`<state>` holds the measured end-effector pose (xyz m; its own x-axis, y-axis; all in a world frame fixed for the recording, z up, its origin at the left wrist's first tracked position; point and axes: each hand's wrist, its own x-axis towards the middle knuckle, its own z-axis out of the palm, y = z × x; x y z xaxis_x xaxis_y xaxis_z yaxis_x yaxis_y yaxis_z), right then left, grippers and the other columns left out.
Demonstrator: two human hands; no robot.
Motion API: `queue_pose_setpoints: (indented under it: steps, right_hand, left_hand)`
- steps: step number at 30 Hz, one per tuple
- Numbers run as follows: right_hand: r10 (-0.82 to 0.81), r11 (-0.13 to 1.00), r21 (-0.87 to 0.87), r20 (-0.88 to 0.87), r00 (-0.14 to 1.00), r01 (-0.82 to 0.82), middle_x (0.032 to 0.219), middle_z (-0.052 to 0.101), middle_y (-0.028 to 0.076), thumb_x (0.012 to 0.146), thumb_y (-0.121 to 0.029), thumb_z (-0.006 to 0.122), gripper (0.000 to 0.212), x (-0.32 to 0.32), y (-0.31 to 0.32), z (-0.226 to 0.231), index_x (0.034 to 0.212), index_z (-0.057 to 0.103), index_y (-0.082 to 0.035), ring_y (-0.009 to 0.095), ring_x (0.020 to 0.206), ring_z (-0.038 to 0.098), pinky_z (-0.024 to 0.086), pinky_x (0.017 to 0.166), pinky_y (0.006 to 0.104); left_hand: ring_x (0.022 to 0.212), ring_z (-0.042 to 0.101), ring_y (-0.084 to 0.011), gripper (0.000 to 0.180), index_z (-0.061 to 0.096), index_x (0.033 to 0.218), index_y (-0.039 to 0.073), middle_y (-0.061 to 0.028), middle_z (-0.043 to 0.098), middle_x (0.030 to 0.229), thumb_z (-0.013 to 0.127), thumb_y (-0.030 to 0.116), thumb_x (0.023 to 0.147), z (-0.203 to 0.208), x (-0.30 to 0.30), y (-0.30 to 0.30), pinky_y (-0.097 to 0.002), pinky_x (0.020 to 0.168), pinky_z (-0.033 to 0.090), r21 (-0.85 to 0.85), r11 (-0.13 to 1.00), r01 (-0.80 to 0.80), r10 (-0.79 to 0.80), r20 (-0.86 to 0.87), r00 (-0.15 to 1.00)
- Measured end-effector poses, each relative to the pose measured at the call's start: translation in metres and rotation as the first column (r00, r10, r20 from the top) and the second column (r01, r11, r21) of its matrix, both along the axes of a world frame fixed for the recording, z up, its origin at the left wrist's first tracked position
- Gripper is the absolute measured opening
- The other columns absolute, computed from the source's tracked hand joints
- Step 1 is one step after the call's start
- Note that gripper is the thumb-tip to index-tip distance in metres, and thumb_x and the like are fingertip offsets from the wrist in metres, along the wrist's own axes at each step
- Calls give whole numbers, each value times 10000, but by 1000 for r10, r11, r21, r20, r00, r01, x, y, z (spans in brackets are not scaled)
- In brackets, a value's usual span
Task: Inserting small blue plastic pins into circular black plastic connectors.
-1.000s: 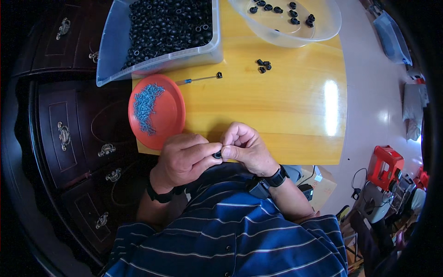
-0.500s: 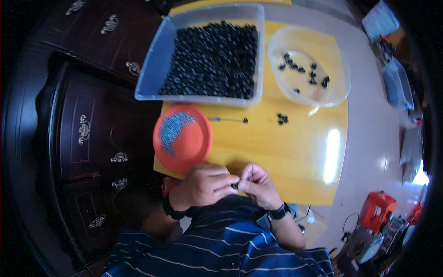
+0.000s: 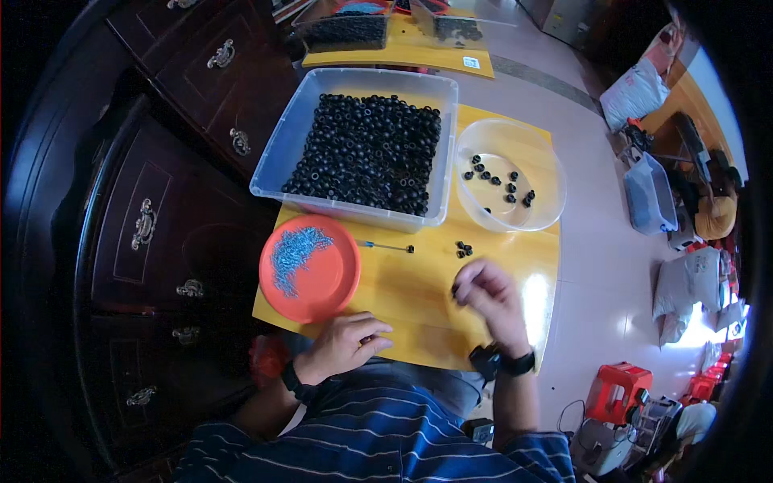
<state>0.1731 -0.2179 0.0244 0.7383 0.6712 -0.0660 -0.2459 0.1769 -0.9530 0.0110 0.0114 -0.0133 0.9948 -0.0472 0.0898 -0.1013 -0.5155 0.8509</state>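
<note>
Black part (image 3: 456, 291) held over surface (image 3: 409, 294), clamped by fingers of right hand (image 3: 494, 311) | fingers of left hand (image 3: 346, 344) slightly apart, nothing held | judged light, stiff, perhaps slippery | best gripped around its sides

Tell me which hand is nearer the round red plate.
Left: the left hand is close by the near edge of the round red plate; the right hand, holding a small black part, is farther right.

Glossy wood-look table (image 3: 415, 302); smooth plastic plate (image 3: 328, 282); metallic-looking screws (image 3: 294, 256); black plastic-looking parts (image 3: 366, 153).
</note>
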Motion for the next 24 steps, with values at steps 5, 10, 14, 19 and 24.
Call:
queue_pose_setpoints:
  steps: [5,10,14,19,24]
  right_hand:
    - [-227,938,-115,509,830,327,915,645,3,933,-49,659,101,91,-8,55,1019,613,-24,97,841,620,502,768,247]
    - [-112,651,-393,796,595,649,874,665,25,896,-105,723,201,114,-14,60,1056,643,-15,113,780,633,501,697,252]
    - [-193,750,-301,752,630,590,876,689,39,884,-118,744,205,86,-9,37,1045,667,-19,120,793,649,505,677,278]
    - [-251,907,-174,509,823,384,846,682,5,931,-67,697,85,34,17,-2,979,669,-3,76,777,633,521,742,244]
    - [-138,924,-275,412,901,267,801,671,-6,930,-80,705,87,4,36,-34,974,675,-11,62,745,617,504,698,231]
  left_hand:
    - [748,683,-306,147,710,923,19,-133,691,823,733,154,869,-26,-9,-9,-392,659,541,100,992,73,-81,72,994]
    - [757,684,-323,119,711,893,27,-142,692,833,727,141,864,-34,-7,-12,-403,656,541,112,994,-5,-4,76,997]
    - [759,682,-324,117,711,896,28,-140,692,834,728,138,860,-32,-8,-16,-406,660,541,132,990,-41,28,97,995]
    - [772,683,-318,120,707,900,24,-136,694,845,723,137,863,-30,-10,-9,-396,675,541,147,989,9,-25,106,994]
    - [758,692,-244,120,707,920,0,-107,696,851,750,79,840,34,-2,14,-344,681,537,56,993,106,-105,-20,994]
